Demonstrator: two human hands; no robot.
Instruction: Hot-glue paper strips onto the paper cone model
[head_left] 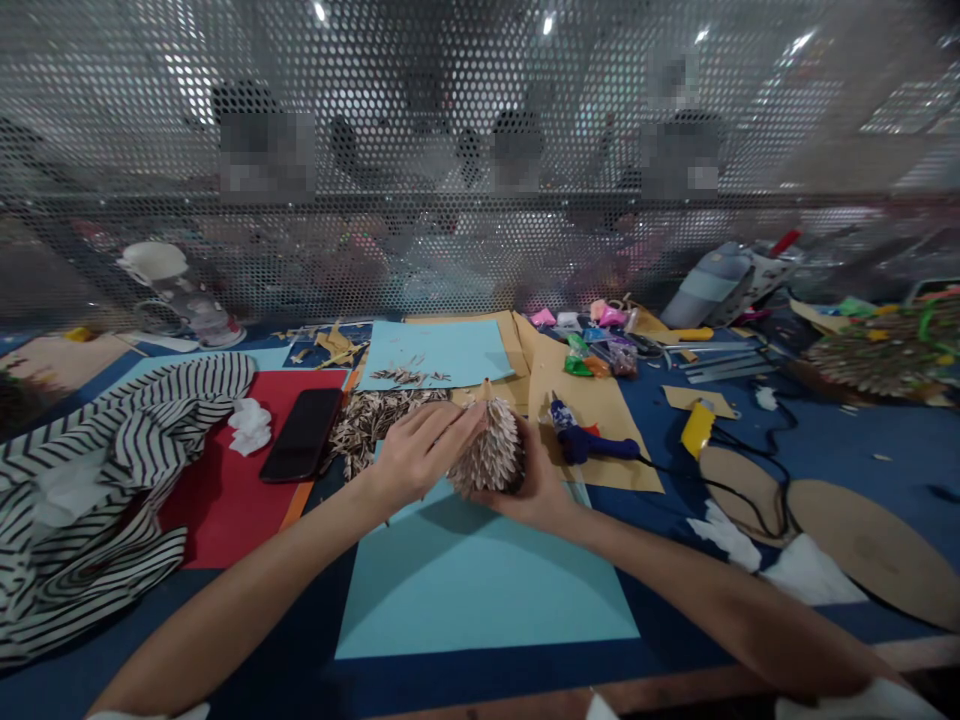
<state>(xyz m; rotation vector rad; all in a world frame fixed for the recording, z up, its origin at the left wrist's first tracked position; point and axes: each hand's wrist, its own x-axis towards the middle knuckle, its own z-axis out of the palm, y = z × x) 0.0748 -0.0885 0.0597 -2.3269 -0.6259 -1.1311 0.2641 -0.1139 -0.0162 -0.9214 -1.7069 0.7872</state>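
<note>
A rounded, hedgehog-like figure (493, 448), covered in overlapping pale seed shells with a small pointed tip at its top, is held over a light blue sheet (487, 590). My right hand (541, 485) wraps round its right side and underside. Across its upper left side lies my left hand (427, 445), fingers together and pressed to the shells; whether a loose shell is under the fingertips is hidden. A heap of striped seed shells (360, 425) lies just left of my left hand. Right of the figure, a blue glue gun (589, 442) rests on brown paper (630, 472).
At left are a black phone (304, 435), a red sheet (225, 510) and striped cloth (97, 480). Cardboard discs (874, 545), a yellow-handled tool (697, 428) and cords lie right. A perforated metal screen (450, 230) borders the back, with bottles and coloured packets before it.
</note>
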